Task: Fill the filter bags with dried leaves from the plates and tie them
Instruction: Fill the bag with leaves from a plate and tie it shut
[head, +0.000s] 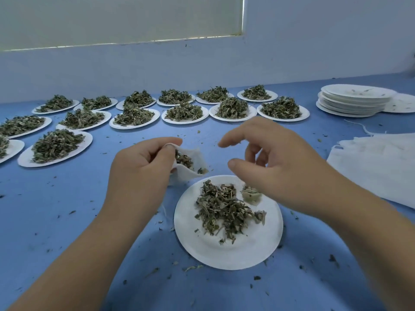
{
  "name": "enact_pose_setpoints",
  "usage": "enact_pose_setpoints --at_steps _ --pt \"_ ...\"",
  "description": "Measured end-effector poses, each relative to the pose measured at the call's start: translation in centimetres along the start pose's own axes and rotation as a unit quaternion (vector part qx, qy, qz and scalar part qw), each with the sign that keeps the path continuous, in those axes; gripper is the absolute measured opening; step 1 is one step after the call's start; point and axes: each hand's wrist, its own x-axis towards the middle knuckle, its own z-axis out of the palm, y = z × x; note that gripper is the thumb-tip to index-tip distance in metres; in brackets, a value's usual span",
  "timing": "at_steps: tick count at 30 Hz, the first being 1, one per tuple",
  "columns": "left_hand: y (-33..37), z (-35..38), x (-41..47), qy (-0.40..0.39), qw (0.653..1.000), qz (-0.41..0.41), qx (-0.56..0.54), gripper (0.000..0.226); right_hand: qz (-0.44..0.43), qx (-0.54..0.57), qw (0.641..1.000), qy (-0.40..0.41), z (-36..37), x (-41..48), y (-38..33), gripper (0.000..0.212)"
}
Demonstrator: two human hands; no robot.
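Both bare forearms reach in from the near corners, angling toward the middle. Left grip (143, 167) is curled, thumb and fingers pinching the rim of a filter bag (187, 174). Right grip (280, 162) hovers palm-down just to its right, fingers loosely bent, thumb apart, empty.

The person's left hand (139, 167) and right hand (276, 162) are bare, with short, trimmed fingernails. The left forearm (74, 254) and right forearm (370, 232) are bare to the view's edge.
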Motion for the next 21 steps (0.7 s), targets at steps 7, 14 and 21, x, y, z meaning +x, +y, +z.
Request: enact_pose_setpoints --at_steps 7,14,21 --pt "-0.2 -0.7 0.2 0.041 0.995 0.067 0.057 0.022 0.046 -0.090 0.972 -0.214 -0.6 -0.3 0.5 0.047" --pt "0.0 -1.0 0.2 0.046 0.989 0.092 0.103 0.021 0.019 -0.136 0.953 -0.271 0.8 -0.8 0.1 0.063" --pt "-0.3 -1.0 0.3 0.031 0.989 0.084 0.116 0.022 0.013 -0.185 0.948 -0.257 1.6 -0.9 -0.2 0.042"
